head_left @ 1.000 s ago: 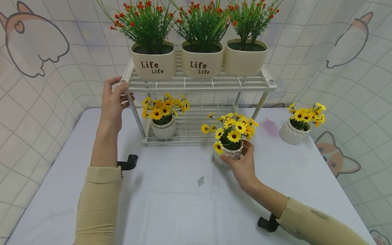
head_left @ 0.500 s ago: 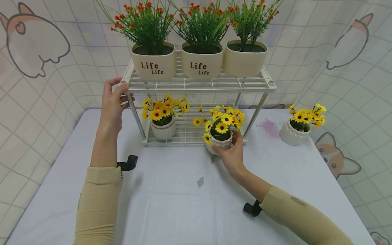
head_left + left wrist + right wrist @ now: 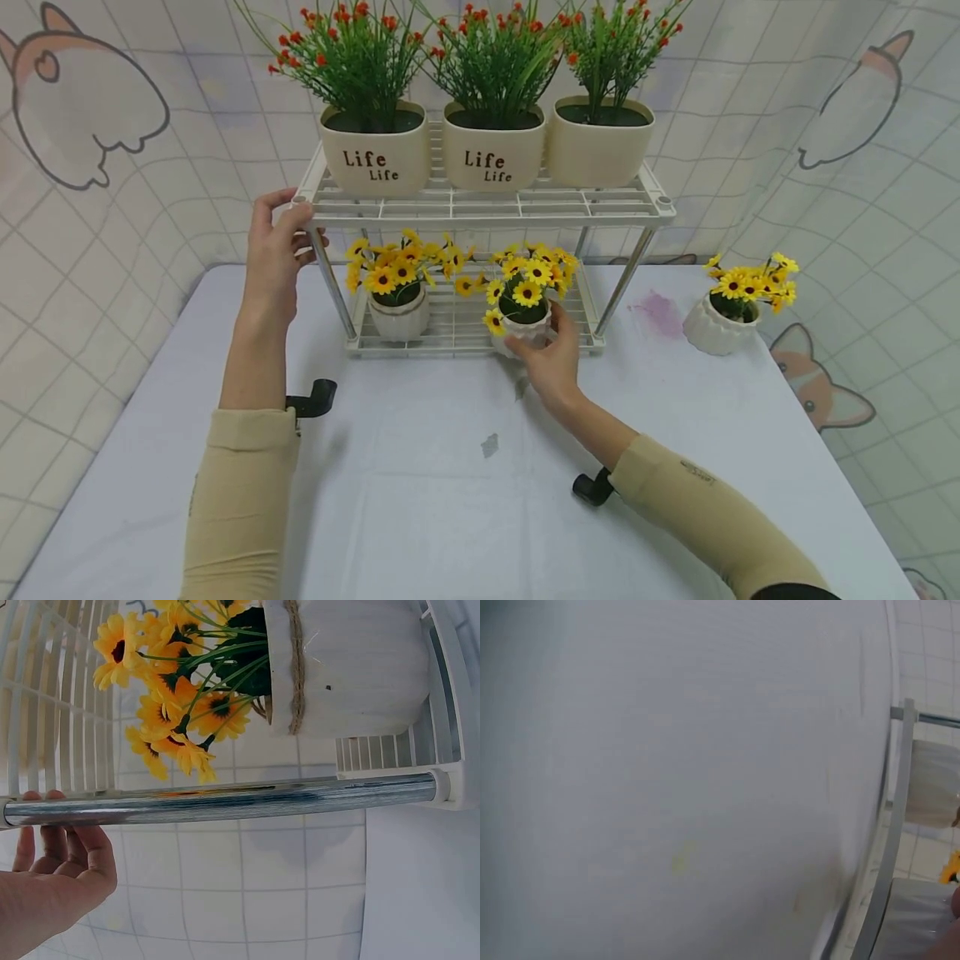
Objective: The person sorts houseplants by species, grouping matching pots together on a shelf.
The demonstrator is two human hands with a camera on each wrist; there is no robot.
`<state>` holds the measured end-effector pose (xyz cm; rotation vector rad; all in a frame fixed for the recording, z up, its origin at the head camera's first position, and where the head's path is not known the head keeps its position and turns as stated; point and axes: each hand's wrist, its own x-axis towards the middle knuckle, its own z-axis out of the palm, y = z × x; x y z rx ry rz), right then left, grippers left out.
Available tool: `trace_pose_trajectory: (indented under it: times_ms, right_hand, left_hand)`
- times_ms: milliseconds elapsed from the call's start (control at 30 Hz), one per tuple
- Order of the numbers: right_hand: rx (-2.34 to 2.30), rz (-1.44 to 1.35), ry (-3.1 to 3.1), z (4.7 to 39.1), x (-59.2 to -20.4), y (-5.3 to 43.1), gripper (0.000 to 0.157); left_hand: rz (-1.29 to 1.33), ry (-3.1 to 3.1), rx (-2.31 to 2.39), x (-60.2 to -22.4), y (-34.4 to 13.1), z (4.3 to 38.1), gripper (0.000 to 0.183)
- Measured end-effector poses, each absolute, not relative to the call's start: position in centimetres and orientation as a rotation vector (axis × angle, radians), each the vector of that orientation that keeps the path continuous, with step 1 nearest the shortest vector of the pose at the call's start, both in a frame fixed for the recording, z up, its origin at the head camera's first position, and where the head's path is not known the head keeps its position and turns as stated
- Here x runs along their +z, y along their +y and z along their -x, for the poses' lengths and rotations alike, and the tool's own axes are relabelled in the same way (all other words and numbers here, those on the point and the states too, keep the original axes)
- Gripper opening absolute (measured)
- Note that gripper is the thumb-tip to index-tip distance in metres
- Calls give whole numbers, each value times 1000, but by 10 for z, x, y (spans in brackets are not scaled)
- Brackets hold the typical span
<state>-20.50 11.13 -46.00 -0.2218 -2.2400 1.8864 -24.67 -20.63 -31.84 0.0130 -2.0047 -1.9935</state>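
My right hand (image 3: 553, 358) grips a small white flowerpot (image 3: 528, 332) of yellow daisies at the front of the shelf rack's lower tier (image 3: 457, 343). In the right wrist view only a bit of that hand (image 3: 945, 941) shows at the corner, beside the pot (image 3: 911, 915). At the rack's upper left front corner, my left hand (image 3: 273, 250) holds the frame, its fingers around the top of the metal post (image 3: 225, 806). Another yellow-flowered pot (image 3: 400, 317), tied with twine, stands on the lower tier at the left.
Three cream pots (image 3: 378, 158) with red-flowered plants fill the top tier. A third white pot of yellow flowers (image 3: 720, 325) stands near the right edge of the white-covered table (image 3: 420, 500). Patterned curtains hang behind and at both sides.
My right hand has carried the flowerpot left and away from me, from the table in front of the rack to the lower tier. The left hand stays on the corner.
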Motion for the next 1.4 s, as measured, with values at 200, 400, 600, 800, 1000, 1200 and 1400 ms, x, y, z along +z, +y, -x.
trace_pose_trajectory:
  times_ms: [200, 400, 600, 800, 1000, 1200, 1400]
  right_hand:
    - [1862, 226, -2206, 214, -464, 105, 83]
    - [1845, 210, -2241, 218, -464, 101, 75]
    - [1862, 180, -2227, 221, -462, 98, 75]
    - [1857, 140, -2177, 225, -465, 90, 74]
    - [1850, 117, -2156, 232, -471, 80, 73]
    - [1810, 109, -2194, 237, -473, 71, 71]
    - [1736, 63, -2268, 241, -470, 69, 72]
  left_hand:
    - [-13, -2004, -1970, -318, -205, 248, 41]
    - [-18, -1994, -1974, -319, -205, 247, 41]
    - [-25, -1997, -1971, -318, -204, 247, 41]
    - [-28, -1997, -1975, -318, -204, 247, 41]
    - [-30, -1995, -1983, -319, -205, 247, 41]
    - [-31, -1997, -2000, -318, -205, 246, 41]
    - [-31, -2001, -1999, -317, -205, 246, 41]
